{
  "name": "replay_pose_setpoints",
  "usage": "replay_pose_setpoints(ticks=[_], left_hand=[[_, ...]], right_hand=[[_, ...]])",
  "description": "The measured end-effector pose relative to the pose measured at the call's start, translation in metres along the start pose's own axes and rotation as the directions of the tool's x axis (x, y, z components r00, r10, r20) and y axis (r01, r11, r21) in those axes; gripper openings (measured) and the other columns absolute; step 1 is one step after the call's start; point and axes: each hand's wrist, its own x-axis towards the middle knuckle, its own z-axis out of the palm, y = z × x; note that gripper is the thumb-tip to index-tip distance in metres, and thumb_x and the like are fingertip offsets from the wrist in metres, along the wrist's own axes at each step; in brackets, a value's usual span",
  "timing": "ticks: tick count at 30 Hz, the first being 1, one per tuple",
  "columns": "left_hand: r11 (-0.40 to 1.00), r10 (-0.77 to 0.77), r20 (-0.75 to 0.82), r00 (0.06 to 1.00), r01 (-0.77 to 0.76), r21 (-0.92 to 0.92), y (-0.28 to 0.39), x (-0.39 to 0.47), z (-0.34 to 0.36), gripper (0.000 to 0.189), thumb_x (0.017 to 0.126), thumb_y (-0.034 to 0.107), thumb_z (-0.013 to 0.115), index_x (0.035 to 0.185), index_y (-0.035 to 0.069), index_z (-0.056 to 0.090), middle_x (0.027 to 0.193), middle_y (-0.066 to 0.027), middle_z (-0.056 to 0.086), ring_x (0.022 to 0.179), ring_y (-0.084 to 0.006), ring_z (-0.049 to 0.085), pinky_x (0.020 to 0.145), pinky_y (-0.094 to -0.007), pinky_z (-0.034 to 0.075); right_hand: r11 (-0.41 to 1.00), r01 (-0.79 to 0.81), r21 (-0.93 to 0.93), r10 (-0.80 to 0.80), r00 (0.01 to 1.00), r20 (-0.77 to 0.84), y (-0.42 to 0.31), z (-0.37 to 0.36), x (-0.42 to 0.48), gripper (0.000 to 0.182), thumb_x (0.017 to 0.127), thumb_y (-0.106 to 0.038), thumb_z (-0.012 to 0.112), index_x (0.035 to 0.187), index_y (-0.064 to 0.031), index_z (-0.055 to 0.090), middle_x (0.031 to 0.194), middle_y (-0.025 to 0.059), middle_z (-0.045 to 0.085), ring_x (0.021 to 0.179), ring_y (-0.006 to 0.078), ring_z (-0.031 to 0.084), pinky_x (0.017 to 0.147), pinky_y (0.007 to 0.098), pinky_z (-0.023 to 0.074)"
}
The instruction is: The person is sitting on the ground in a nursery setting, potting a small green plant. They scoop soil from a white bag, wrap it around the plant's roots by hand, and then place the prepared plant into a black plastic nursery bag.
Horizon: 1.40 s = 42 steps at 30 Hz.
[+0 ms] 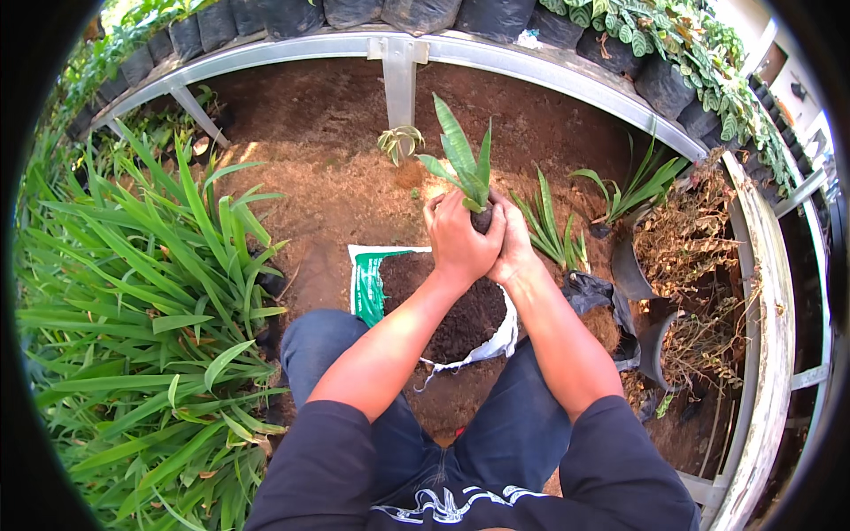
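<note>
Both my hands are cupped around the base of a snake plant [459, 149], whose upright green leaves rise above my fingers. My left hand [461, 235] wraps it from the left, and my right hand [514, 239] presses in from the right, partly behind the left. A dark, rounded lump of soil [481, 219] shows between my thumbs at the foot of the leaves. Below my hands, between my knees, an open white and green plastic sack [367, 285] holds dark potting soil [465, 325]. My forearms hide part of the sack and the soil.
Dense strap-leaved plants [146, 318] fill the left side. Right of the sack are another snake plant [554, 232], a torn black plastic bag [591, 292] with brown fibre, and pots of dried plants [690, 245]. A metal-framed bench [398, 79] with black grow bags [422, 13] curves across the front.
</note>
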Motion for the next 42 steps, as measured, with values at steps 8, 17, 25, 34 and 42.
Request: replay_pose_setpoints(ticks=[8, 17, 25, 34, 42], left_hand=[[0.946, -0.247, 0.180, 0.952, 0.277, -0.168, 0.020, 0.009, 0.009, 0.033, 0.088, 0.030, 0.072, 0.104, 0.001, 0.070, 0.093, -0.0176, 0.072, 0.094, -0.0340, 0.068, 0.089, -0.0460, 0.047], [0.942, -0.304, 0.178, 0.936, 0.323, -0.089, -0.015, 0.006, 0.007, 0.030, 0.097, 0.022, 0.058, 0.110, 0.000, 0.073, 0.097, -0.0208, 0.074, 0.093, -0.0291, 0.073, 0.083, -0.0398, 0.053], [0.990, -0.087, 0.112, 0.990, 0.099, -0.103, -0.012, -0.006, 0.002, 0.027, 0.096, 0.009, 0.054, 0.114, -0.001, 0.071, 0.116, -0.0183, 0.072, 0.106, -0.0283, 0.070, 0.094, -0.0402, 0.053], [0.936, -0.301, 0.244, 0.922, 0.335, -0.109, -0.001, 0.006, -0.001, 0.053, 0.083, 0.035, 0.078, 0.117, -0.002, 0.062, 0.111, -0.0221, 0.064, 0.108, -0.0379, 0.061, 0.096, -0.0488, 0.044], [0.528, -0.624, 0.486, 0.612, 0.788, -0.316, -0.026, 0.006, -0.001, 0.051, 0.089, 0.033, 0.077, 0.124, 0.003, 0.056, 0.112, -0.0120, 0.067, 0.101, -0.0253, 0.066, 0.090, -0.0376, 0.051]], right_hand=[[0.994, -0.108, 0.024, 0.108, 0.994, 0.000, -0.012, -0.033, 0.020, 0.035, 0.102, -0.045, 0.047, 0.105, -0.0151, 0.066, 0.098, 0.0038, 0.071, 0.091, 0.0190, 0.068, 0.084, 0.0397, 0.0562], [0.998, 0.049, -0.028, -0.051, 0.993, -0.104, 0.022, -0.019, 0.024, 0.027, 0.104, -0.028, 0.045, 0.108, -0.0078, 0.063, 0.104, 0.0084, 0.066, 0.095, 0.0165, 0.062, 0.085, 0.0350, 0.0510], [1.000, 0.010, 0.019, -0.010, 1.000, -0.029, 0.026, -0.012, 0.016, 0.025, 0.104, -0.026, 0.043, 0.106, -0.0080, 0.060, 0.100, 0.0084, 0.064, 0.091, 0.0175, 0.062, 0.083, 0.0365, 0.0523], [0.982, -0.191, 0.003, 0.190, 0.978, 0.082, -0.008, -0.025, 0.016, 0.052, 0.103, -0.048, 0.040, 0.113, -0.0046, 0.067, 0.107, 0.0134, 0.072, 0.100, 0.0230, 0.068, 0.099, 0.0398, 0.0500], [0.988, -0.081, -0.133, 0.069, 0.993, -0.090, -0.007, -0.016, 0.015, 0.068, 0.101, -0.063, 0.041, 0.131, -0.0055, 0.058, 0.128, 0.0121, 0.064, 0.120, 0.0245, 0.059, 0.109, 0.0435, 0.0397]])
